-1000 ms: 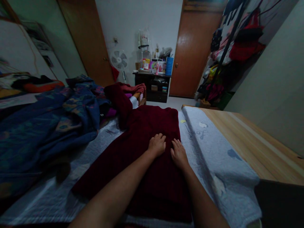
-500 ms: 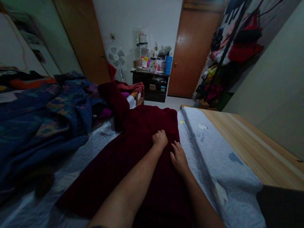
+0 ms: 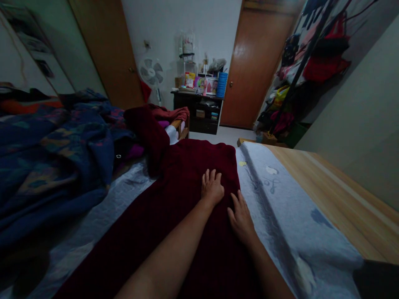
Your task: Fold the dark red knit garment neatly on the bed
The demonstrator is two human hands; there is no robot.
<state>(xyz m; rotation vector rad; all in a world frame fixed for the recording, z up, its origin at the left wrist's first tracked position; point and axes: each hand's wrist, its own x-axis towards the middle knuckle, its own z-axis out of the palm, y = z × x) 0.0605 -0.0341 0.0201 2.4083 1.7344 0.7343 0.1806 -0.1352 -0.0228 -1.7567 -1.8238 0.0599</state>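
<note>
A dark red garment lies spread over the bed, one sleeve-like part bent out to the far left. My left hand rests on it near the middle, fingers stretched out and spread. Close by on the right, my right hand lies at the garment's right edge with its fingers apart. Neither hand grips anything. Both forearms cover part of the near cloth.
Blue patterned cloth is heaped on the left of the bed. To the right are the light blue mattress cover and a wooden board. A dark cabinet, a white fan and a brown door stand beyond.
My left hand has gone from curled fingers to spread ones on the cloth. My right hand stays open at the edge. The view has shifted slightly.
</note>
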